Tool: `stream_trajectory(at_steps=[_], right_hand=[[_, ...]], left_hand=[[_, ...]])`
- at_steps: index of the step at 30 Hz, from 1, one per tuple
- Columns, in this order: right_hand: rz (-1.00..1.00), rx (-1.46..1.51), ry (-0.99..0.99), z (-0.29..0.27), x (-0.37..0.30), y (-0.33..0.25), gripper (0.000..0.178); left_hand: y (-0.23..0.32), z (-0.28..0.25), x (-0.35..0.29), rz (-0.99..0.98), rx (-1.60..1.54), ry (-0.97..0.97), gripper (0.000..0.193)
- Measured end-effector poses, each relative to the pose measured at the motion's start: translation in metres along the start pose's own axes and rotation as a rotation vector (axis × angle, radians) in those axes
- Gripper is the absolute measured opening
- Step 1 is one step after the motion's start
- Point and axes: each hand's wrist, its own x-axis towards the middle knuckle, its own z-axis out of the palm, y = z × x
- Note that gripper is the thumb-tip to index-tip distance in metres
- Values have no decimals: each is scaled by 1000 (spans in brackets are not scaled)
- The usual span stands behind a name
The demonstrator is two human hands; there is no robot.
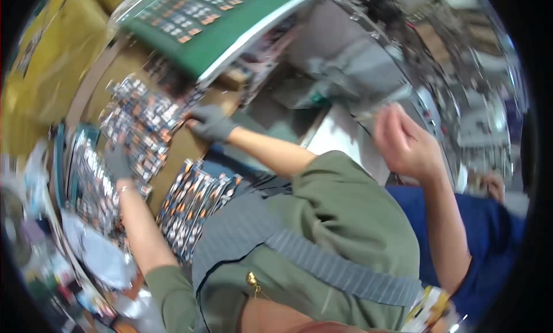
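Small silver, dark and orange parts lie in a heap (138, 117) on a brown work surface (184, 151). My left hand (118, 162), in a grey glove, rests low against the near left side of this heap. Blur hides how its fingers are set. At the heap's right edge is my right hand (213, 123), also grey-gloved with bare fingertips. Its fingers are drawn together at the parts, and what they pinch cannot be made out. Closer to my body stand packed rows of similar parts (193, 209). More silvery parts (95, 186) fill a green-edged tray on the left.
A green conveyor belt (222, 51) with rows of similar parts runs above the heap. On the right, a co-worker in blue (484, 235) holds a bare hand (406, 140) raised near my right arm. Yellow sheeting (52, 74) hangs at far left, above plastic bags and clutter.
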Motion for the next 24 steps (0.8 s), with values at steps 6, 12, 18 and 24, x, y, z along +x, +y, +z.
stream_trajectory(at_steps=[6, 12, 18, 24], right_hand=[[-56, -79, 65, 11, -13, -14, 17], [-186, -111, 107, 11, -14, -7, 14], [-254, -330, 165, 24, -11, -11, 19], [-259, -342, 230, 20, -20, -17, 20]], left_hand=[[-62, 9, 33, 404, 156, 195, 41], [-79, 13, 44, 35, -497, -166, 27], [-81, 3, 38, 136, -459, -87, 26], [20, 28, -37, 261, 386, 121, 107]])
